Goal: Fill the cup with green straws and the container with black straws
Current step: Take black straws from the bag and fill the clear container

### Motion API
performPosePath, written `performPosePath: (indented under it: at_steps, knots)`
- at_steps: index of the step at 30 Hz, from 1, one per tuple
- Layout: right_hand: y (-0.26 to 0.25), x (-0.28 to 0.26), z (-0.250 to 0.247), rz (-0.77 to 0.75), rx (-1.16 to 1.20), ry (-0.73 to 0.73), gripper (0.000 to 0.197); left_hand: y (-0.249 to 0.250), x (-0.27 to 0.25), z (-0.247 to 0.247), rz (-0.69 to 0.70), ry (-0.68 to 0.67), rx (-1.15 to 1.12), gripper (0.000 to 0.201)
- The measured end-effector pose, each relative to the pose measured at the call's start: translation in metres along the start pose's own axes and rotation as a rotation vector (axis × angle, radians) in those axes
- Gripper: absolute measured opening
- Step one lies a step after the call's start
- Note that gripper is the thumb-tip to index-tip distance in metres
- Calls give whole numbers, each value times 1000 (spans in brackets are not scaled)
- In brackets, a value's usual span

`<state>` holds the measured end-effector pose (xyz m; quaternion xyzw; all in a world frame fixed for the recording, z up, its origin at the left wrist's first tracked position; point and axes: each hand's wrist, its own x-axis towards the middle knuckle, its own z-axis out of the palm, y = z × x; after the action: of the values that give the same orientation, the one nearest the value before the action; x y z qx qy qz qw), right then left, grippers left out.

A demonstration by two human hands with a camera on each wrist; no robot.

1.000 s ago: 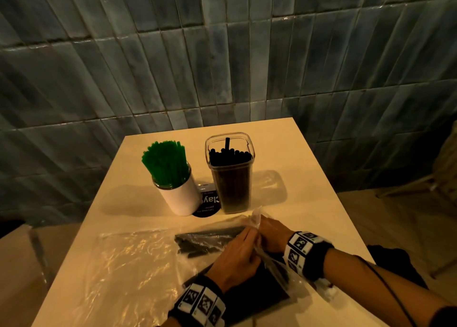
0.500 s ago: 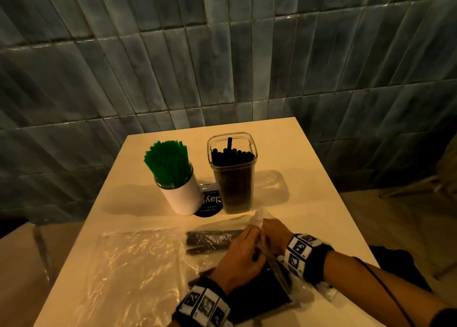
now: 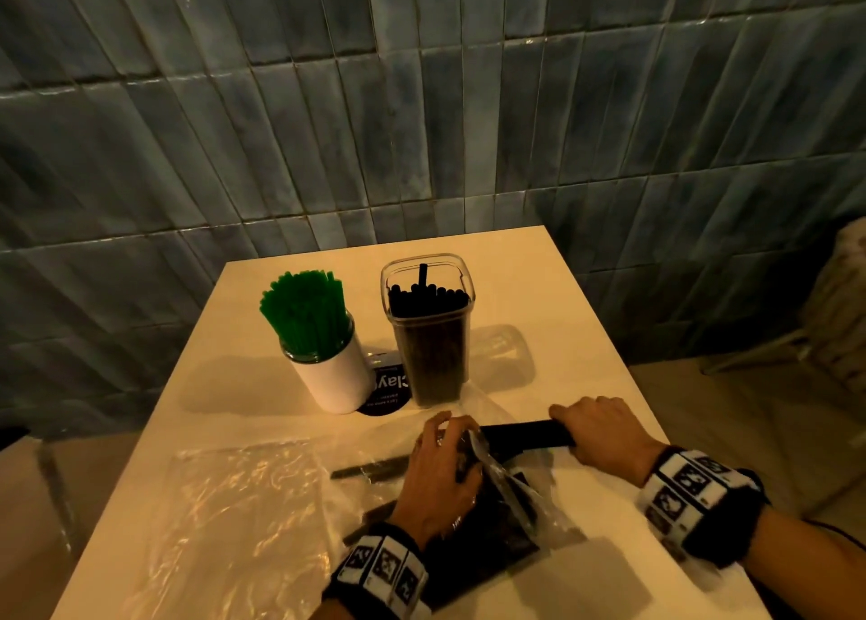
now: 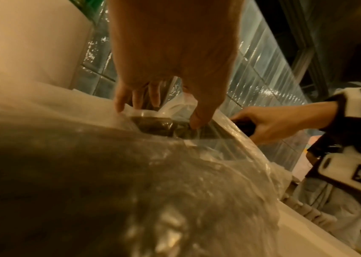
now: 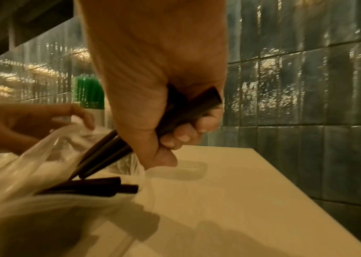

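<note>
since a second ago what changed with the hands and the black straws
The right hand has pulled a bundle of black straws out of the plastic bag, moving right. The left hand still holds the bag's mouth. The cup and container are unchanged.

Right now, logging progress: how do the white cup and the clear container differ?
The white cup is round and opaque; the clear container is square and see-through. The cup's green straws fan above its rim; the container's black straws sit mostly below. Both stand upright, nearly full.
</note>
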<state>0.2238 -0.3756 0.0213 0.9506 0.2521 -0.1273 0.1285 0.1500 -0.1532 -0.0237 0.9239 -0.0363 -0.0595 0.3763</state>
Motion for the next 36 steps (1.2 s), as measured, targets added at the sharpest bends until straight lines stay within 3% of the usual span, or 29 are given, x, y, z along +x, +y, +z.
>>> performPosePath:
  at_steps: [4,9,11,13,16,17,20,23,25,27,29,33,36]
  knots:
    - [29,-15,-11,96,8,-44,36,-10,1,2,-104,-157,-75,56]
    - [62,-40,-46,245,43,-43,40,-10,3,3,-99,-265,-33,59]
    - [61,-47,-60,270,54,-7,39,-11,2,4,-63,-269,-55,73]
    - [52,-50,-73,256,35,-6,39,-8,-2,7,-17,-140,-33,86]
    - [28,-50,-88,167,11,17,33,2,-3,5,115,325,164,88]
    - [17,-50,-93,119,12,34,31,7,-2,2,167,415,238,87]
    - [-18,-47,-105,-66,14,85,28,18,5,-12,236,395,393,65]
    - [-35,-41,-121,-169,86,194,33,23,2,-34,166,334,268,31]
    - [-36,-37,-133,-189,232,281,56,18,3,-39,90,331,254,28]
    - [-37,-31,-140,-211,500,398,63,16,3,-43,37,369,115,35]
    - [-46,-24,-138,-274,813,551,53,18,5,-41,64,393,-88,38]
    - [-69,-18,-130,-326,1236,858,23,46,4,-40,93,354,-313,19]
    - [-73,-15,-140,-265,1672,834,32,59,8,-41,72,378,-423,19]
